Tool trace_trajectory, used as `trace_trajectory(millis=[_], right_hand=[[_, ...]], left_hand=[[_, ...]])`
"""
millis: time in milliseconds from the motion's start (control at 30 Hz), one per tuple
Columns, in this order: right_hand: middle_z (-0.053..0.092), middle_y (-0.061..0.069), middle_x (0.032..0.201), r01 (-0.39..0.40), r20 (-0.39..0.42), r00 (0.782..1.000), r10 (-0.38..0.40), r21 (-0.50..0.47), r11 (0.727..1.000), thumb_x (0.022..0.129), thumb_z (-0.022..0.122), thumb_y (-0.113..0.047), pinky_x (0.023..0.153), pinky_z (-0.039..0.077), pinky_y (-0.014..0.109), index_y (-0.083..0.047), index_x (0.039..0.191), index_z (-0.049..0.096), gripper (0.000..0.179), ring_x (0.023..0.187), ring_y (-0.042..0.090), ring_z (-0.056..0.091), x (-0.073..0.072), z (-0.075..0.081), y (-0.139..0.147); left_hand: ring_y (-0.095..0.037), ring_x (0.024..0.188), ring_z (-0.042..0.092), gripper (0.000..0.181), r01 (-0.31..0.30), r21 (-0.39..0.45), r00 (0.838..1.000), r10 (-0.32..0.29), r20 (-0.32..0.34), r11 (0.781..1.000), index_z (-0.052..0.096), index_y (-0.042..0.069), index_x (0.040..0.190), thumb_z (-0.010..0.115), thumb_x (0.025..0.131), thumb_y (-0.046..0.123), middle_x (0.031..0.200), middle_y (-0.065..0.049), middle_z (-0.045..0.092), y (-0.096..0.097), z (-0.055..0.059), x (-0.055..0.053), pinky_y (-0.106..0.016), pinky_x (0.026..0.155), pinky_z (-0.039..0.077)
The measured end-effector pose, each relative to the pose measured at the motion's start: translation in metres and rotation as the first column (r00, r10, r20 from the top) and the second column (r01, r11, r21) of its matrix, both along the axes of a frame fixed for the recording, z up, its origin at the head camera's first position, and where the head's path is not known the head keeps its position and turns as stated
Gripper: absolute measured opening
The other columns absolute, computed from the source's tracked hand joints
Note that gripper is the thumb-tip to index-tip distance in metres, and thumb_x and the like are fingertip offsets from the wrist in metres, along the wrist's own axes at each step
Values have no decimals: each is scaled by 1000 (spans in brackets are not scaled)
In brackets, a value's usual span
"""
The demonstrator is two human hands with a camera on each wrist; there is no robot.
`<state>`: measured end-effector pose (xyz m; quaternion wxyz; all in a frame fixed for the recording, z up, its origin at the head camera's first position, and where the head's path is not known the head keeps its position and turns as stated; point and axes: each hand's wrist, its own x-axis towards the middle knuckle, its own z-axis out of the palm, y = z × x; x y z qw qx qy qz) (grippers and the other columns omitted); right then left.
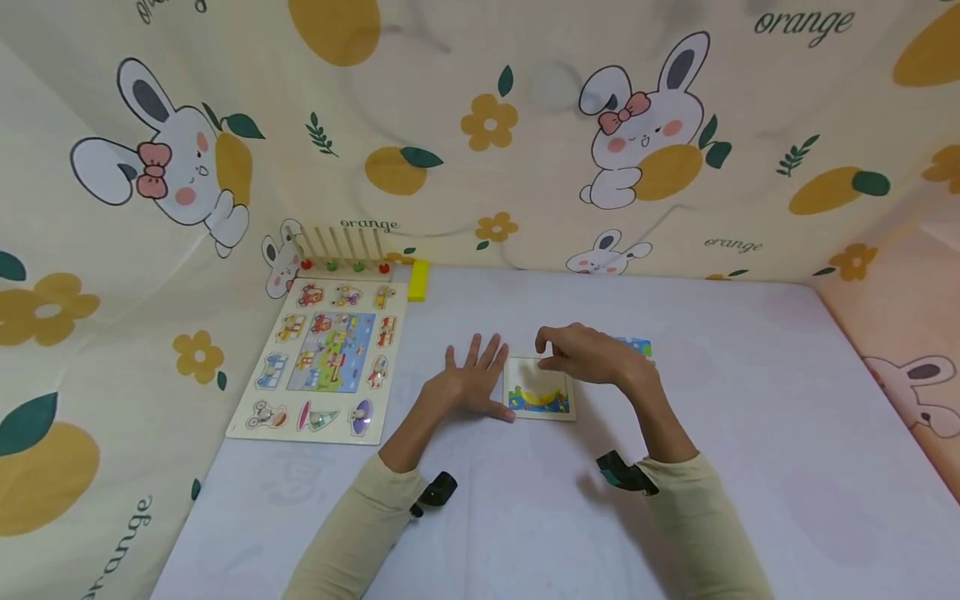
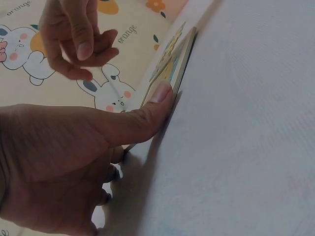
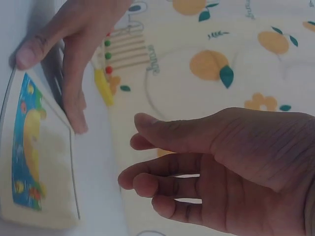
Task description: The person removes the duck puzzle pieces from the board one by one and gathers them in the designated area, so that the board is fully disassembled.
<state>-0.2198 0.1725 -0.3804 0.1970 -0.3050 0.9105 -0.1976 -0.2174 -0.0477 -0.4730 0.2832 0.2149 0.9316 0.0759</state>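
Note:
A small square wooden puzzle board (image 1: 525, 372) lies flat in the middle of the table. Along its near side sits a picture strip (image 1: 540, 402) in blue, yellow and green; the rest of its surface is bare. My left hand (image 1: 472, 387) lies spread at the board's left side, and in the left wrist view its thumb (image 2: 160, 93) rests on the board's edge. Above the far right part of the board hovers my right hand (image 1: 585, 353), its fingers loosely bent. The right wrist view shows nothing between those fingers (image 3: 172, 169).
Partly hidden behind my right wrist lies a blue-and-green picture piece (image 1: 641, 345). On the left is a large vehicle-and-toy puzzle board (image 1: 279, 350). Behind it stand a peg rack with coloured beads (image 1: 345, 265) and a yellow block (image 1: 417, 281). Printed cloth (image 1: 450, 100) hangs at the back.

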Motion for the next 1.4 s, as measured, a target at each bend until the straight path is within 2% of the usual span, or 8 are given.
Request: trace_trajectory(millis=[233, 433, 733, 1033, 1133, 1200, 1367, 1400], right_hand=[[69, 9, 88, -43, 28, 999, 42, 39, 998, 98, 72, -8, 71, 51, 29, -3, 124, 66, 27, 75, 15, 60, -5, -5, -21], [67, 7, 89, -95, 99, 992, 83, 124, 988, 93, 77, -7, 72, 50, 28, -3, 123, 67, 32, 80, 17, 57, -7, -20, -36], [71, 11, 94, -134, 109, 987, 118, 160, 978, 91, 72, 5, 77, 56, 31, -2, 109, 68, 20, 76, 15, 58, -6, -40, -44], [66, 6, 84, -124, 125, 987, 105, 162, 979, 88, 75, 8, 73, 50, 25, -3, 101, 66, 20, 73, 13, 56, -6, -43, -45], [63, 5, 83, -128, 114, 987, 112, 149, 980, 87, 75, 8, 70, 47, 24, -3, 101, 63, 22, 72, 12, 53, -6, -43, -43], [61, 4, 82, -126, 110, 988, 111, 140, 982, 87, 77, 7, 68, 45, 24, -4, 102, 61, 25, 72, 12, 52, -5, -44, -42], [65, 6, 86, -121, 97, 989, 109, 128, 984, 87, 80, 3, 70, 48, 25, -5, 103, 61, 26, 75, 12, 55, -3, -43, -40], [66, 6, 87, -124, 86, 990, 114, 127, 984, 87, 80, 2, 70, 49, 25, -5, 103, 61, 26, 75, 12, 56, -3, -43, -40]], left_hand=[[-34, 164, -17, 118, -8, 1, 1000, 8, -1, 1000, -4, 14, 169, 69, 92, 65, 177, -7, -17, -2, 16, 8, -72, 128, 1], [-35, 165, -16, 118, -1, 4, 1000, 1, -15, 1000, -3, 14, 169, 68, 92, 66, 177, -7, -16, -2, 18, 9, -72, 128, 3], [-35, 165, -15, 121, -1, -14, 1000, 1, -25, 1000, -3, 16, 170, 69, 89, 70, 178, -4, -17, 1, 8, 5, -72, 128, 4], [-35, 165, -16, 120, 10, -27, 999, -10, -32, 1000, -5, 15, 169, 68, 90, 69, 177, -5, -17, 0, 15, 8, -72, 128, 4], [-35, 164, -18, 121, 4, -25, 1000, -4, -22, 1000, -5, 16, 169, 68, 90, 69, 177, -5, -19, 1, 11, 6, -72, 128, 2], [-36, 165, -17, 122, 4, -22, 999, -4, -33, 1000, -4, 18, 170, 69, 88, 71, 177, -4, -18, 2, 0, 1, -73, 127, 4], [-36, 165, -13, 123, -1, -26, 999, -1, -48, 1000, -2, 17, 170, 71, 86, 71, 178, -4, -15, 3, -5, 0, -73, 127, 6], [-36, 165, -14, 123, -2, -31, 999, 1, -39, 1000, -2, 17, 170, 71, 87, 70, 178, -5, -15, 3, 1, 2, -73, 127, 4]])
